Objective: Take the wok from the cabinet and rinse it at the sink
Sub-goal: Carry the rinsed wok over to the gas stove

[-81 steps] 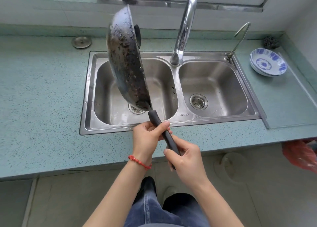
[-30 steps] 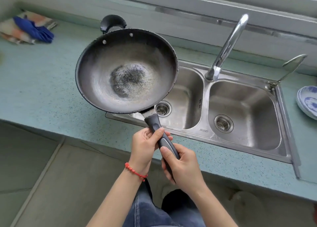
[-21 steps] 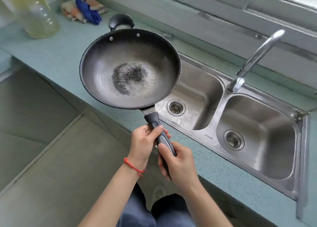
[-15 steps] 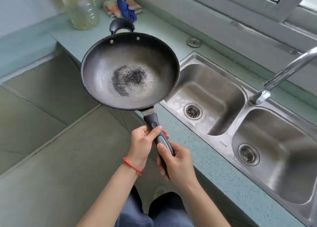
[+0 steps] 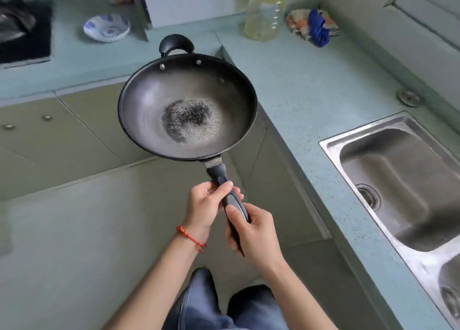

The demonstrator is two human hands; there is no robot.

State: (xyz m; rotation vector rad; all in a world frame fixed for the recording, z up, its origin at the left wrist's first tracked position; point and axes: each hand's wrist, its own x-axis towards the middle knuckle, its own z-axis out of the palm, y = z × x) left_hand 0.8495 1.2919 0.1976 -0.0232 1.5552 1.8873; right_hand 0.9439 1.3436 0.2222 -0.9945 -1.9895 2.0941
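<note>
Out over the tiled floor, clear of the counter, we hold the wok (image 5: 188, 106) level and bowl-up, its small loop handle pointing away from us and its long handle (image 5: 227, 197) running back toward our body. Our left hand (image 5: 205, 209) wraps the handle nearer the bowl, thumb laid across the top; our right hand (image 5: 254, 230) is closed round the handle's end, thumb pressed along it. Both grips are tight on the handle.

A moment ago we held this wok on edge over the left basin; since then we have turned it flat and swung left, so the sink (image 5: 398, 180) now sits well apart at the right edge of view and the faucet is out of sight. A speckled grey patch marks the bowl's centre; we cannot tell whether it is wet.

Beyond the wok lie the speckled teal countertop (image 5: 311, 85), a yellowish oil bottle (image 5: 265, 18), a bundle of rags (image 5: 313, 26), a blue-patterned bowl (image 5: 107, 28) and a black stove (image 5: 22, 31).

We judge the rinse finished or abandoned, and the wok bound for the stove side.
</note>
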